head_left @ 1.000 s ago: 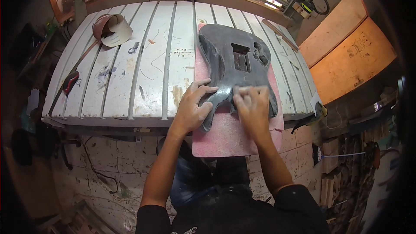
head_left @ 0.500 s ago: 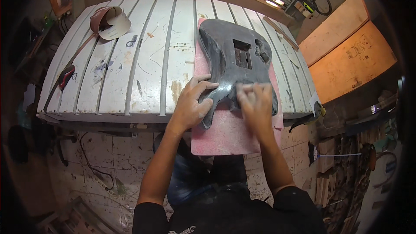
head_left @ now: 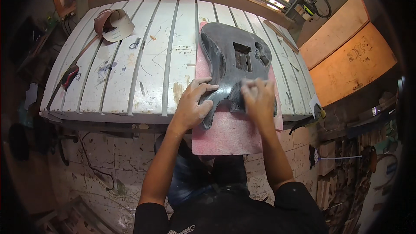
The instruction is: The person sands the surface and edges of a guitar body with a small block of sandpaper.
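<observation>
inventory: one guitar body [head_left: 230, 73], one pink pad [head_left: 225, 136], one slatted white table [head_left: 149, 82], one curled brown sheet [head_left: 123, 29], one red-and-black handle [head_left: 70, 76] and two hands. the pad lies on the table, its near end overhanging the edge; the sheet and the handle are well to its left. the guitar body rests on the pad, under and beyond both hands. the left hand [head_left: 193, 104] is at the pad's left edge, thumb and fingers spread against the body's near left horn; the right hand [head_left: 259, 97] is over the pad's right half, fingers curled (fingertips blurred; whether they grip anything cannot be told). the hands are apart. the body is dark grey, with one rectangular cavity, one rounded cavity and a pale sheen beside the left fingertips.
</observation>
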The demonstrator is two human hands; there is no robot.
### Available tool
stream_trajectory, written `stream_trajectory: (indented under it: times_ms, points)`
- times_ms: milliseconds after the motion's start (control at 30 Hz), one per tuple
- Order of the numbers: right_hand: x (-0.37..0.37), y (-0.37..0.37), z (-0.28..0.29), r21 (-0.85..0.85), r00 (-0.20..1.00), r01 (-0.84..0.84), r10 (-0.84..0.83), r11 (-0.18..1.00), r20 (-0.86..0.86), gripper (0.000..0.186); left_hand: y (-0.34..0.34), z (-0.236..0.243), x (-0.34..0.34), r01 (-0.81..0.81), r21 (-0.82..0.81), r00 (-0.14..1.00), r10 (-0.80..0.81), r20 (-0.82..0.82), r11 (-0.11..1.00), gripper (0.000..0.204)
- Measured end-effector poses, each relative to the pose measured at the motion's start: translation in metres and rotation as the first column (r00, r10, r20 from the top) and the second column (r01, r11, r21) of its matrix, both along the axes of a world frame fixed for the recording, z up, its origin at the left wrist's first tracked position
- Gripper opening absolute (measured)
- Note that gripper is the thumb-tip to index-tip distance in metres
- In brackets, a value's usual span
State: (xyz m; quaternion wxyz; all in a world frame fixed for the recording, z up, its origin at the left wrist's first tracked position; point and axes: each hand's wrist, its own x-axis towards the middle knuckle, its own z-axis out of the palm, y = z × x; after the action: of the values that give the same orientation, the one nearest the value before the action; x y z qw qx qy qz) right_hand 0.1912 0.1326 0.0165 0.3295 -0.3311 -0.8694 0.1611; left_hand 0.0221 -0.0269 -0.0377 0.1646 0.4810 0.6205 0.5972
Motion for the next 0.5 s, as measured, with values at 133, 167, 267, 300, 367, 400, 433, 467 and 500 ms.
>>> stream_trajectory:
  times_ms: [133, 167, 267, 300, 367, 400, 433, 467, 500]
  points:
    - [0.022, -0.021, -0.014, 0.101, 0.978, -0.208, 0.206, 0.973, 0.032, 0.021, -0.006, 0.001, -0.002, -0.009, 0.008, 1.0, 0.009, -0.019, 1.0, 0.052]
    - [0.026, -0.021, -0.012, 0.069, 0.967, -0.253, 0.252, 0.965, 0.025, 0.02, -0.006, 0.002, -0.001, -0.003, 0.006, 1.0, 0.003, -0.008, 1.0, 0.052]
    - [0.007, 0.032, 0.004, 0.122, 0.997, -0.021, 0.012, 0.992, 0.072, 0.017, 0.002, -0.007, -0.005, -0.031, 0.062, 0.997, 0.035, -0.064, 0.998, 0.05]
    - [0.008, 0.046, 0.007, 0.139, 0.995, 0.069, -0.079, 0.988, 0.068, 0.017, 0.005, -0.004, -0.002, -0.02, 0.067, 0.997, 0.025, -0.066, 0.998, 0.05]
    - [0.009, 0.041, 0.004, 0.151, 0.995, 0.068, -0.077, 0.986, 0.057, 0.017, 0.003, -0.001, 0.001, 0.013, 0.019, 1.0, -0.014, 0.023, 1.0, 0.052]
    - [0.013, 0.035, 0.002, 0.161, 0.996, 0.071, -0.08, 0.984, 0.049, 0.017, 0.003, 0.001, 0.001, 0.013, 0.023, 1.0, -0.014, 0.022, 1.0, 0.052]
    - [0.016, 0.017, -0.005, 0.157, 0.997, 0.058, -0.066, 0.986, 0.048, 0.017, -0.001, 0.0, -0.001, 0.0, 0.016, 1.0, 0.0, 0.007, 1.0, 0.052]
    - [0.023, -0.007, -0.014, 0.132, 0.995, -0.092, 0.086, 0.987, 0.05, 0.017, -0.004, -0.002, -0.003, -0.014, 0.009, 1.0, 0.014, -0.005, 1.0, 0.052]
    - [0.033, -0.021, -0.014, 0.113, 0.975, -0.221, 0.217, 0.969, 0.053, 0.017, -0.002, -0.003, -0.002, -0.009, 0.012, 1.0, 0.009, -0.001, 1.0, 0.052]
